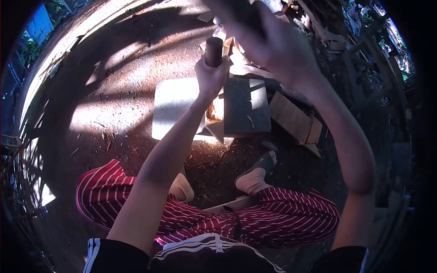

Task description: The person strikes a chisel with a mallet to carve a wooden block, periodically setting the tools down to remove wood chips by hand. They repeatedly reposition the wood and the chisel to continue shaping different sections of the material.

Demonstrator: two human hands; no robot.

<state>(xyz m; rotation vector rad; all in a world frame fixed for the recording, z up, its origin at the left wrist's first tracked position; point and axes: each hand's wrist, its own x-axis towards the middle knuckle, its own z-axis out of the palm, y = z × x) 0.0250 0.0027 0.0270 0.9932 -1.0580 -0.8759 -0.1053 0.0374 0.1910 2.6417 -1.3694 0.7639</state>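
My left hand [212, 78] is wrapped round an upright dark cylindrical handle [214, 51] above a low work surface. That surface has a pale, sunlit left panel [175, 107] and a darker right panel [248, 107]. Between the panels sits a piece of light wood [215, 110], partly hidden by my left arm. My right hand [277, 48] is raised at the upper right, blurred by motion, with its fingers closed round a dark object [241, 18] too smeared to identify.
A wooden box-like piece [291, 117] lies right of the work surface. Scrap wood [334, 38] is piled at the upper right. My feet [251, 180] are near the surface's front edge, and wood chips litter the dirt ground [118, 100].
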